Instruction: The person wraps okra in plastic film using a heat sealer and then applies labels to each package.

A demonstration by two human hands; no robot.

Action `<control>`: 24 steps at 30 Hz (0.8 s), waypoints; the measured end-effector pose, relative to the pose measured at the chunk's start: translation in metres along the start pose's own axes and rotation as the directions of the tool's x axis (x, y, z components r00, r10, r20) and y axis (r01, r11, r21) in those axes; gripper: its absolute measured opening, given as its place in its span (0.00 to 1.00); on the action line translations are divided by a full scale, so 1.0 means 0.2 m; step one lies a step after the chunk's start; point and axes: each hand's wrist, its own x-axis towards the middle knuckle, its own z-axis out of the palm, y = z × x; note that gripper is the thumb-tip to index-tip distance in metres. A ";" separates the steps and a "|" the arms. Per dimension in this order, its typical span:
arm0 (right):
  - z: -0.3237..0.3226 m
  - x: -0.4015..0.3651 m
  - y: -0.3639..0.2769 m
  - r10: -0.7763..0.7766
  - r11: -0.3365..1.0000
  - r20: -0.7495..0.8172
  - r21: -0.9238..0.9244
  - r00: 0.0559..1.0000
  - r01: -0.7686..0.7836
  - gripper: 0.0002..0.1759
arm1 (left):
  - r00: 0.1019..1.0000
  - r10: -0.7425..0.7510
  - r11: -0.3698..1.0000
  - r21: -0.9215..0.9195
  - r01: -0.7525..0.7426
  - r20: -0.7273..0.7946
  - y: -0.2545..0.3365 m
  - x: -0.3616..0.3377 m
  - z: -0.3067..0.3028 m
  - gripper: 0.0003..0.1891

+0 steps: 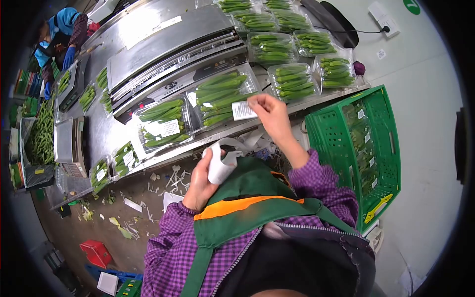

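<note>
A roll of white labels (220, 166) is in my left hand (199, 183), its fingers closed round it in front of the green apron. My right hand (271, 116) pinches a printed white label (243, 111) over the lower right edge of a clear tray of okra (217, 94). Whether the label touches the tray I cannot tell. Left of it on the metal table, another okra tray (161, 114) bears a white label (169, 128). Smaller labelled okra packs (100, 173) lie at the table's left front edge.
A sealing machine (173, 59) stands behind the trays. Several okra packs (294, 81) fill the back right. A green crate (336, 143) holding packs is at the right. Scales (69, 143) stand left. A person in blue gloves (69, 58) is at the far left. Scraps litter the floor.
</note>
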 end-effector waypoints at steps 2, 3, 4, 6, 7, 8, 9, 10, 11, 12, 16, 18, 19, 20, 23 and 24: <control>0.01 0.12 0.05 0.006 0.998 -0.011 -0.057 1.000 -0.006 0.09 | 0.977 -0.137 0.990 0.055 0.129 0.164 -0.02 -0.03 0.00 0.25; 0.03 0.16 0.08 0.004 0.998 -0.011 -0.056 1.000 -0.005 0.09 | 0.969 -0.145 0.988 0.083 0.130 0.199 -0.02 -0.06 0.02 0.26; 0.05 0.20 0.12 -0.011 0.991 -0.009 -0.134 1.000 0.010 0.10 | 0.960 -0.154 0.985 0.113 0.131 0.234 -0.01 -0.09 0.03 0.26; 0.06 0.24 0.14 -0.024 0.977 -0.011 -0.210 1.000 0.022 0.11 | 0.951 -0.127 0.967 0.251 0.054 0.283 -0.02 -0.10 -0.03 0.24; 0.05 0.25 0.14 -0.149 0.856 -0.007 -0.501 0.989 0.126 0.13 | 0.934 -0.171 0.884 0.467 0.004 0.315 -0.02 -0.09 -0.06 0.22; 0.05 0.25 0.14 -0.264 0.641 0.034 -0.741 0.964 0.202 0.15 | 0.915 -0.222 0.753 0.656 -0.059 0.336 -0.01 -0.08 -0.09 0.21; 0.04 0.24 0.12 -0.264 0.640 0.031 -0.742 0.964 0.199 0.15 | 0.939 -0.157 0.801 0.595 -0.061 0.307 -0.02 -0.09 -0.07 0.16; 0.02 0.22 0.10 -0.259 0.689 -0.037 -0.708 0.965 0.158 0.17 | 0.937 -0.161 0.801 0.596 -0.060 0.310 -0.02 -0.09 -0.07 0.16; 0.01 0.19 0.07 -0.250 0.734 -0.109 -0.669 0.962 0.115 0.19 | 0.959 -0.094 0.828 0.555 -0.073 0.267 -0.02 -0.08 -0.08 0.16; 0.00 0.14 0.04 -0.252 0.729 -0.127 -0.677 0.959 0.103 0.19 | 0.974 -0.036 0.851 0.518 -0.088 0.225 -0.02 -0.07 -0.06 0.17; -0.02 -0.19 -0.13 0.132 0.978 0.627 -0.209 0.768 0.002 0.26 | 0.996 0.061 0.941 0.331 -0.077 0.060 0.02 -0.01 0.06 0.19; 0.00 -0.30 -0.12 0.102 0.906 0.647 -0.375 0.756 0.198 0.25 | 0.990 0.048 0.925 0.369 -0.094 0.132 0.03 0.06 0.06 0.20; -0.01 -0.33 -0.07 0.084 0.884 0.585 -0.417 0.807 0.210 0.19 | 0.988 0.039 0.921 0.377 -0.094 0.151 0.02 0.08 0.08 0.20; -0.03 -0.34 -0.05 0.087 0.884 0.574 -0.421 0.814 0.202 0.19 | 0.985 0.036 0.919 0.383 -0.099 0.168 0.01 0.10 0.11 0.19; -0.12 -0.32 -0.05 -0.002 0.892 0.472 -0.397 0.881 0.215 0.09 | 0.993 0.011 0.940 0.338 -0.049 0.114 -0.05 0.20 0.17 0.19; -0.16 -0.31 -0.03 0.004 0.896 0.478 -0.392 0.878 0.209 0.09 | 0.995 0.011 0.941 0.335 -0.045 0.102 -0.08 0.22 0.19 0.19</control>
